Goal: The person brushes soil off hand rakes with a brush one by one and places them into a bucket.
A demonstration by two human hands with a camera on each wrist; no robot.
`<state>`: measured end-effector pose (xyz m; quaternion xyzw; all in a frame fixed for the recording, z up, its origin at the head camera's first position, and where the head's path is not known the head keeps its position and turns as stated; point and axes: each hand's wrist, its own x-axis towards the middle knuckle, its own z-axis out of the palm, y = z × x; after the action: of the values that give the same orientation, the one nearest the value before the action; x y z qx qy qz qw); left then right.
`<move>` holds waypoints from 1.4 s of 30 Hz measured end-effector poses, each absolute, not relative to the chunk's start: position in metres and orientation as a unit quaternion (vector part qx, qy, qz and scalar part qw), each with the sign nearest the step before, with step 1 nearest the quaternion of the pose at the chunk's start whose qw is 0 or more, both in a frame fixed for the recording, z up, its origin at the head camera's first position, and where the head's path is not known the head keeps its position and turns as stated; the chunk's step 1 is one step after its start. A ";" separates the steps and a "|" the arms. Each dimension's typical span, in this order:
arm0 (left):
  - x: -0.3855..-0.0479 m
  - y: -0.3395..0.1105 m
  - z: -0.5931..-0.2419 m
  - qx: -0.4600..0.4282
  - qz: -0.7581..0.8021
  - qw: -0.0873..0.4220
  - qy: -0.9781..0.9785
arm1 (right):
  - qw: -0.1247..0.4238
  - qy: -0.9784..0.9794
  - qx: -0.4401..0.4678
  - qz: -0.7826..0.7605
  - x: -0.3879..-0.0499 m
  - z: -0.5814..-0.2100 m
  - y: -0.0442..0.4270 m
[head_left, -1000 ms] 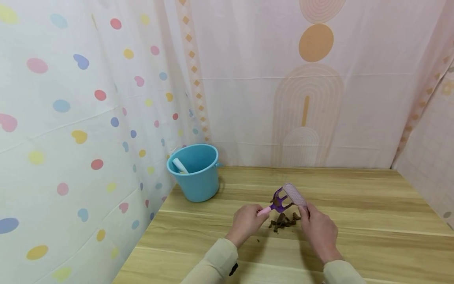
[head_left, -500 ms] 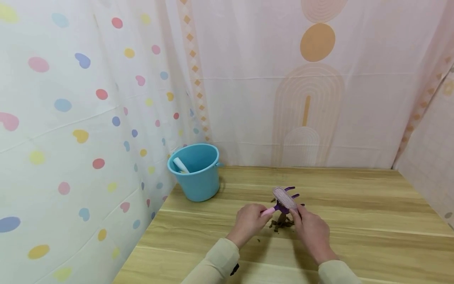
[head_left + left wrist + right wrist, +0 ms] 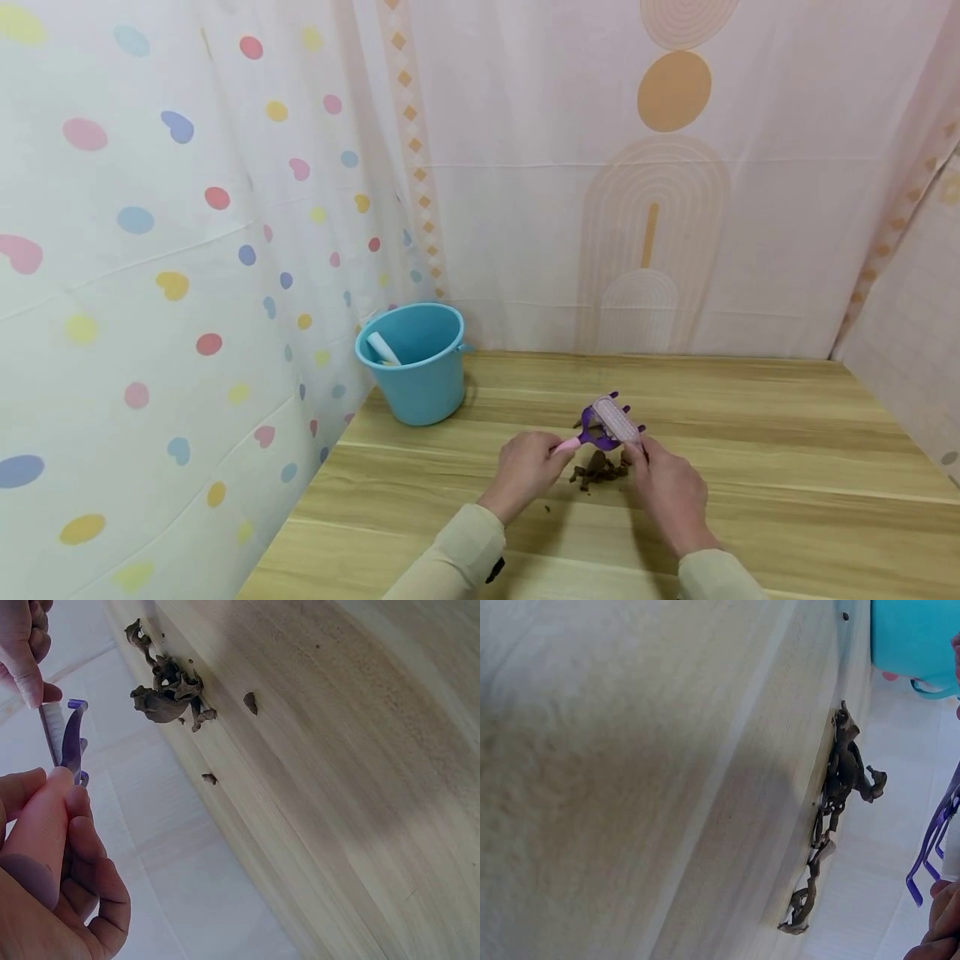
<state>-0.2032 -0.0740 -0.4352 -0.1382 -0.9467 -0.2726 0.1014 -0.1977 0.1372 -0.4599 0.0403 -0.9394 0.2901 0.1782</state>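
My left hand grips the pink handle of a small toy garden rake with purple curved tines. In my right hand I pinch the end of a small pale-pink brush. In the left wrist view the white bristles of the brush face the tines and lie against or very near them. Both tools are held above the wooden table. Beneath them lies a small heap of dark brown, twisted clumps, also seen from the side in the right wrist view.
A light-blue bucket stands at the table's back left, with a white handle-like piece inside. Small brown crumbs lie scattered on the wooden table. Patterned curtains hang behind and at both sides.
The brush has moved left and down across the rake, then slightly back right. The rake has turned, so its tines point away to the right. The heap stays put.
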 end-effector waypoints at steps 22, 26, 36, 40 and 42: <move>-0.209 -0.075 -0.437 -0.126 -0.236 0.125 -0.955 | 0.207 -0.931 0.112 0.281 -0.197 -0.461 0.129; -0.207 -0.075 -0.438 -0.129 -0.242 0.137 -0.952 | 0.190 -0.936 0.088 0.282 -0.197 -0.462 0.131; -0.207 -0.074 -0.438 -0.131 -0.222 0.149 -0.955 | 0.182 -0.943 0.063 0.271 -0.197 -0.462 0.134; -0.207 -0.075 -0.438 -0.136 -0.212 0.149 -0.956 | 0.176 -0.946 0.053 0.267 -0.198 -0.462 0.141; -0.207 -0.076 -0.438 -0.142 -0.202 0.151 -0.957 | 0.174 -0.947 0.047 0.267 -0.199 -0.461 0.144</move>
<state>-0.2068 -0.0765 -0.4383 -0.1416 -0.9572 -0.2023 0.1512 -0.1990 0.1444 -0.4608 0.0467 -0.9469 0.2667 0.1736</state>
